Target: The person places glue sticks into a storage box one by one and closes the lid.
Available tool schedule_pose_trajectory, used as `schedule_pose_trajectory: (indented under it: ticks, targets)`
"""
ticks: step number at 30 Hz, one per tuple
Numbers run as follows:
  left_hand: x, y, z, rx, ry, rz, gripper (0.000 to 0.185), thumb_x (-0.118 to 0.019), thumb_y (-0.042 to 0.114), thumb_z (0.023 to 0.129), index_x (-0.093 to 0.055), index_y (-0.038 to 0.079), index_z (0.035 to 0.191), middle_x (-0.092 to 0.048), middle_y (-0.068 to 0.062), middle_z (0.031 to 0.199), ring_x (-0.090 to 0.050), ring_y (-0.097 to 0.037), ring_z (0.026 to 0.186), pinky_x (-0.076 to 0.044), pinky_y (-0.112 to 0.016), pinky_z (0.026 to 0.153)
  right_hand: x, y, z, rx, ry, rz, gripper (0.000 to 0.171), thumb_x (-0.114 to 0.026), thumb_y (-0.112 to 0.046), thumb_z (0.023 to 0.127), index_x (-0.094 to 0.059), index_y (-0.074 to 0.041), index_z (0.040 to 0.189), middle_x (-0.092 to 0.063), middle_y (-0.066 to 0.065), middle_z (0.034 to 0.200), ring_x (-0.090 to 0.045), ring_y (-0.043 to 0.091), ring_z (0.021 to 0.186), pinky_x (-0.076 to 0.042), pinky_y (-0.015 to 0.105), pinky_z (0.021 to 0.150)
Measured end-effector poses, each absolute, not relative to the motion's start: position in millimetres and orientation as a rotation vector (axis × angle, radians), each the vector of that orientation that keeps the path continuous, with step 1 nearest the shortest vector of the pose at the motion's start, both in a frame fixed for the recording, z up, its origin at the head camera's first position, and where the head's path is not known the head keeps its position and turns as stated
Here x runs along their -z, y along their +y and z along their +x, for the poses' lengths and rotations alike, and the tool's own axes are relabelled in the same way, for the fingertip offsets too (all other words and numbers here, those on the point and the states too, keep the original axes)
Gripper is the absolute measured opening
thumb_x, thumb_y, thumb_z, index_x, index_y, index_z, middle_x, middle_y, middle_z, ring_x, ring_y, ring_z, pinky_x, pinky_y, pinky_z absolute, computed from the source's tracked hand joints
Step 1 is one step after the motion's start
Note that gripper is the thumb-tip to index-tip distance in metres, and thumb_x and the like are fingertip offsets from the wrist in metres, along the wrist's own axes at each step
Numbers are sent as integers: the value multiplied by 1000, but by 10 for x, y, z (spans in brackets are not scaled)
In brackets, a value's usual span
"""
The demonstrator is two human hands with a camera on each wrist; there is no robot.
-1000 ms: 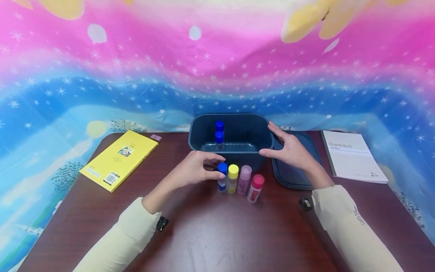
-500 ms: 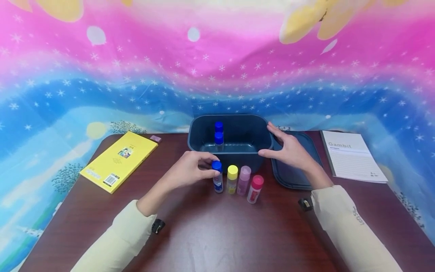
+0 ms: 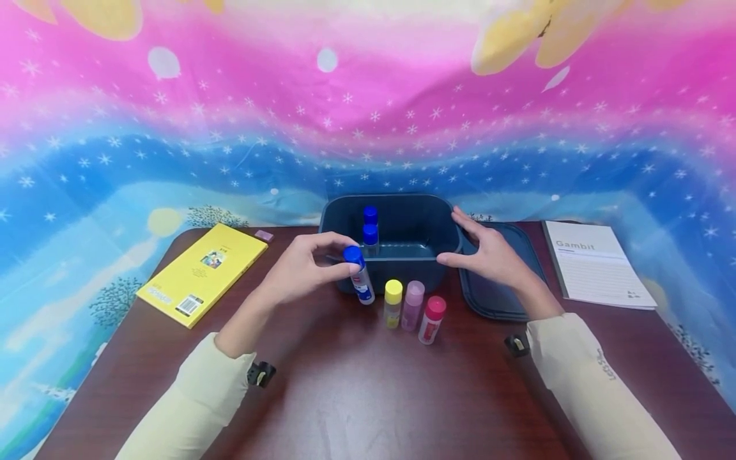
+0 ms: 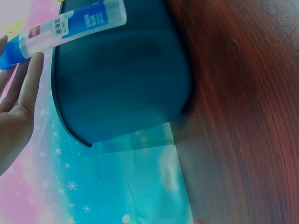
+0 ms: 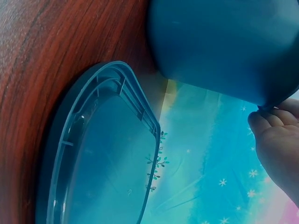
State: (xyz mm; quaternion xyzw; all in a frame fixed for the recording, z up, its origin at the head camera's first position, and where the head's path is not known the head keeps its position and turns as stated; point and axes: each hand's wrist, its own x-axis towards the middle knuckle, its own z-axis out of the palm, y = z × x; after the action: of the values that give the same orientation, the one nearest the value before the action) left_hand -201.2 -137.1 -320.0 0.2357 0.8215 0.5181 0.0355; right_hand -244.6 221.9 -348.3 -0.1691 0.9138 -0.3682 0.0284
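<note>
My left hand (image 3: 299, 268) pinches a glue bottle (image 3: 362, 285) by its blue cap, thumb in front and fingers behind. The bottle tilts in front of the dark blue plastic box (image 3: 408, 275), its base raised off the table. In the left wrist view its printed label (image 4: 86, 19) faces the camera. My right hand (image 3: 494, 255) rests at the box's right end, thumb at the front corner and fingers farther back on the rim. Inside the box stand two blue-capped bottles (image 3: 370, 235). A yellow-capped bottle (image 3: 393, 303), a pink one (image 3: 413, 306) and a red-capped one (image 3: 432, 321) stand before it.
The box lid (image 3: 500, 275) lies on the table to the right of the box. Farther right is a white notebook (image 3: 598, 262). A yellow book (image 3: 204, 271) and a small pink block (image 3: 264, 236) lie at the left. A patterned cloth (image 3: 368, 128) hangs behind the table.
My left hand has drawn the blue-capped glue bottle leftward out of the row, then lifted and tilted it. The right hand keeps its place on the box.
</note>
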Motion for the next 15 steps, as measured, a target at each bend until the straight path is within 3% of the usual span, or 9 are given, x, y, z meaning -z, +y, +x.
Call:
schedule_pose_trajectory:
  ticks: [15]
  targets:
    - [3079, -1430, -2002, -1945, 2395, 690, 33, -78, 19, 92, -71, 9, 122, -67, -8, 115, -62, -28, 104, -60, -38, 81, 3450, 2213, -2438, 1115, 2812, -523, 96, -74, -49, 91, -20, -14, 163, -14, 2, 169, -21, 39, 151, -25, 67, 114]
